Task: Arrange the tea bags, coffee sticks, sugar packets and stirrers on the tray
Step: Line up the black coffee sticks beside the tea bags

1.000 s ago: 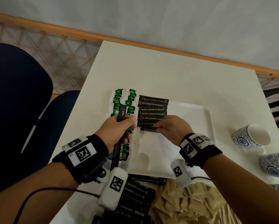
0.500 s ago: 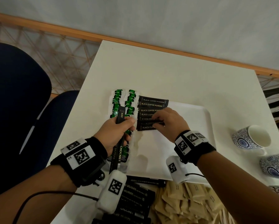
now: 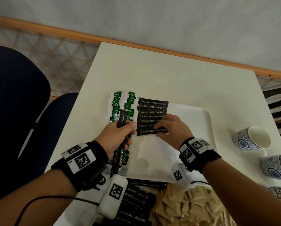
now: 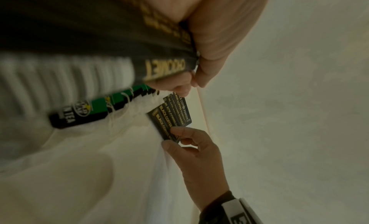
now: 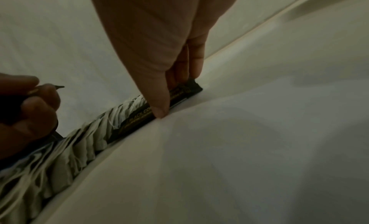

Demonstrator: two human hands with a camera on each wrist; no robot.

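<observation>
A white tray (image 3: 208,121) lies on the white table (image 3: 152,70). Green-tagged tea bags (image 3: 117,101) fill its left side in two columns. Beside them black coffee sticks (image 3: 152,107) lie in a stacked row. My right hand (image 3: 157,131) pinches the nearest coffee stick (image 3: 146,131) between thumb and fingers; the right wrist view shows the thumb (image 5: 159,112) at that stick's (image 5: 179,94) near edge. My left hand (image 3: 128,132) grips a few black coffee sticks (image 3: 123,119) upright over the tea bags; these held sticks (image 4: 163,69) fill the left wrist view.
At the table's near edge lie a pile of black sticks (image 3: 136,201), brown sugar packets (image 3: 185,207) and wooden stirrers (image 3: 224,219). Blue-patterned cups (image 3: 250,137) stand at the right edge. A blue chair (image 3: 14,111) is on the left.
My right hand has set the nearest coffee stick against the row and shifted slightly right, so its label shows. The left hand has stayed put with its sticks.
</observation>
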